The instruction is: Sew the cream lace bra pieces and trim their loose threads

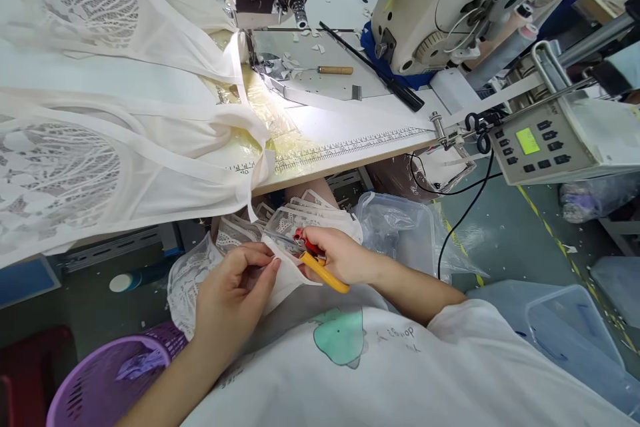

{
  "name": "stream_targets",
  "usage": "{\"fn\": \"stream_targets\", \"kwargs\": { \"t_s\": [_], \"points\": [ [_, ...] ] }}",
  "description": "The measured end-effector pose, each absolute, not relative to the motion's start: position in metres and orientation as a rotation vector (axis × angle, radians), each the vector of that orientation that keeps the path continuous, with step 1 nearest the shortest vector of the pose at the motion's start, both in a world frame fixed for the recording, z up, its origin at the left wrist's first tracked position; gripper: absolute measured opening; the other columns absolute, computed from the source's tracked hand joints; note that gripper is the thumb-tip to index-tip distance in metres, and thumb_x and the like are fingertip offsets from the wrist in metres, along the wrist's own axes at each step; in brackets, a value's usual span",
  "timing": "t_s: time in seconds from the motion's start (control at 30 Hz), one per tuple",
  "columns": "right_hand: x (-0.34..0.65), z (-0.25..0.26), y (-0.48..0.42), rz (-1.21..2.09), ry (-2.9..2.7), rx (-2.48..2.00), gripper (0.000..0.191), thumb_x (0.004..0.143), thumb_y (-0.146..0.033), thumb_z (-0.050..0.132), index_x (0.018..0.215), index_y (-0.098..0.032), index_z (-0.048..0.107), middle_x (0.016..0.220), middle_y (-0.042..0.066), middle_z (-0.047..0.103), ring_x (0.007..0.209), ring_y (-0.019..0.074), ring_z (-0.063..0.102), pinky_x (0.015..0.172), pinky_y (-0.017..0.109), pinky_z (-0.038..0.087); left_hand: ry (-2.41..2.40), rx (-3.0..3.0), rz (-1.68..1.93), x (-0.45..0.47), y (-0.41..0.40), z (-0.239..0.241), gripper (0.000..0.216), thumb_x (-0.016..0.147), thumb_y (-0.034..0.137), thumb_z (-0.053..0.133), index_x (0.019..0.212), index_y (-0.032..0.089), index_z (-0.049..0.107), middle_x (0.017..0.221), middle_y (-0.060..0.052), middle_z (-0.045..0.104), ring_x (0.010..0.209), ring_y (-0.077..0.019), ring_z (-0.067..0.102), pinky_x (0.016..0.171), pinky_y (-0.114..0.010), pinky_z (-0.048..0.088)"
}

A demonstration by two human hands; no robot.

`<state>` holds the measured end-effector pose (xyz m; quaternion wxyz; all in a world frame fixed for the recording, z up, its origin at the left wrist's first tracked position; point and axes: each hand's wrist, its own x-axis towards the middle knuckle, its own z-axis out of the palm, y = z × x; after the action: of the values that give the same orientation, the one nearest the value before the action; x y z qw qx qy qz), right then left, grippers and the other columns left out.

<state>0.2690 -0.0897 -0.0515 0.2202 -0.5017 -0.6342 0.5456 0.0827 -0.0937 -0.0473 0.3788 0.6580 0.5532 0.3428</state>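
Over my lap, my left hand (231,288) pinches the edge of a white fabric piece (289,279) between thumb and fingers. My right hand (341,252) is closed around a pair of scissors (325,273) with a yellow handle and a red part. Their metal blades point left, along the fabric edge just above my left fingertips. Whether the blades touch the cloth I cannot tell. White lace pieces (193,280) lie bunched on my lap, under and behind both hands. My fingers hide part of the fabric.
A sewing machine (410,33) stands on the table, whose front edge carries a printed ruler (350,145). White lace garments (165,167) hang over the table's left side. A screwdriver (335,70), a control box (545,140), a purple basket (107,380) and clear plastic bins (555,320) are around me.
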Motion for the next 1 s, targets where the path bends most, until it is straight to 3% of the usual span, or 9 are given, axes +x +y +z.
{"fn": "stream_targets", "kwargs": {
  "t_s": [0.17, 0.3, 0.4, 0.57, 0.73, 0.9, 1.0],
  "points": [
    [0.267, -0.062, -0.088, 1.464, -1.689, -1.731, 0.03, 0.06, -0.02, 0.067, 0.07, -0.022, 0.038, 0.068, -0.006, 0.048, 0.061, 0.011, 0.045, 0.057, 0.023, 0.039, 1.464, 1.606, 0.819, 0.083, -0.099, -0.051, 0.018, 0.071, 0.038, 0.062, 0.08, 0.024, 0.054, 0.072, 0.003, 0.064, 0.054, -0.012, 0.059, 0.052, -0.024, 0.048],
    [0.269, -0.071, -0.093, 1.443, -1.545, -1.746, 0.031, 0.059, -0.016, 0.067, 0.08, -0.02, 0.045, 0.083, -0.001, 0.055, 0.074, 0.014, 0.051, 0.068, 0.027, 0.044, 1.373, 1.483, 0.844, 0.087, -0.101, -0.052, 0.022, 0.069, 0.034, 0.062, 0.086, 0.024, 0.051, 0.073, 0.002, 0.062, 0.062, -0.0137, 0.062, 0.054, -0.024, 0.05],
    [0.274, -0.071, -0.099, 1.622, -1.395, -1.476, 0.036, 0.062, -0.027, 0.073, 0.089, -0.019, 0.05, 0.091, 0.002, 0.058, 0.081, 0.0155, 0.055, 0.072, 0.028, 0.046, 1.351, 1.359, 0.933, 0.088, -0.098, -0.049, 0.025, 0.069, 0.031, 0.061, 0.09, 0.023, 0.049, 0.075, 0.001, 0.061, 0.068, -0.0139, 0.063, 0.054, -0.023, 0.05],
    [0.279, -0.072, -0.111, 1.671, -1.322, -1.183, 0.059, 0.046, -0.051, 0.084, 0.082, -0.018, 0.052, 0.086, 0.002, 0.059, 0.079, 0.0157, 0.054, 0.071, 0.028, 0.046, 1.343, 1.17, 1.021, 0.086, -0.093, -0.045, 0.032, 0.068, 0.029, 0.063, 0.096, 0.022, 0.048, 0.075, 0.002, 0.059, 0.064, -0.0123, 0.06, 0.048, -0.021, 0.046],
    [0.273, -0.073, -0.117, 1.545, -1.339, -1.412, 0.046, 0.06, -0.054, 0.076, 0.076, -0.018, 0.053, 0.067, -0.003, 0.048, 0.059, 0.0094, 0.042, 0.055, 0.023, 0.038, 1.272, 1.099, 1.083, 0.084, -0.095, -0.047, 0.035, 0.068, 0.026, 0.064, 0.098, 0.023, 0.047, 0.071, 0.004, 0.057, 0.063, -0.0113, 0.058, 0.052, -0.021, 0.048],
    [0.267, -0.073, -0.117, 1.425, -1.337, -1.431, 0.037, 0.065, -0.048, 0.071, 0.069, -0.019, 0.049, 0.063, -0.004, 0.043, 0.055, 0.0091, 0.038, 0.053, 0.023, 0.036, 1.244, 1.012, 1.045, 0.082, -0.098, -0.044, 0.04, 0.069, 0.026, 0.066, 0.105, 0.023, 0.048, 0.072, 0.004, 0.056, 0.063, -0.0111, 0.056, 0.052, -0.02, 0.046],
    [0.266, -0.073, -0.118, 1.383, -1.337, -1.36, 0.034, 0.069, -0.047, 0.067, 0.07, -0.02, 0.047, 0.069, -0.001, 0.051, 0.06, 0.0113, 0.044, 0.058, 0.025, 0.041, 1.239, 0.978, 0.991, 0.08, -0.096, -0.043, 0.037, 0.072, 0.028, 0.065, 0.105, 0.022, 0.051, 0.072, 0.003, 0.056, 0.063, -0.0111, 0.055, 0.052, -0.021, 0.046]
  ]
}}
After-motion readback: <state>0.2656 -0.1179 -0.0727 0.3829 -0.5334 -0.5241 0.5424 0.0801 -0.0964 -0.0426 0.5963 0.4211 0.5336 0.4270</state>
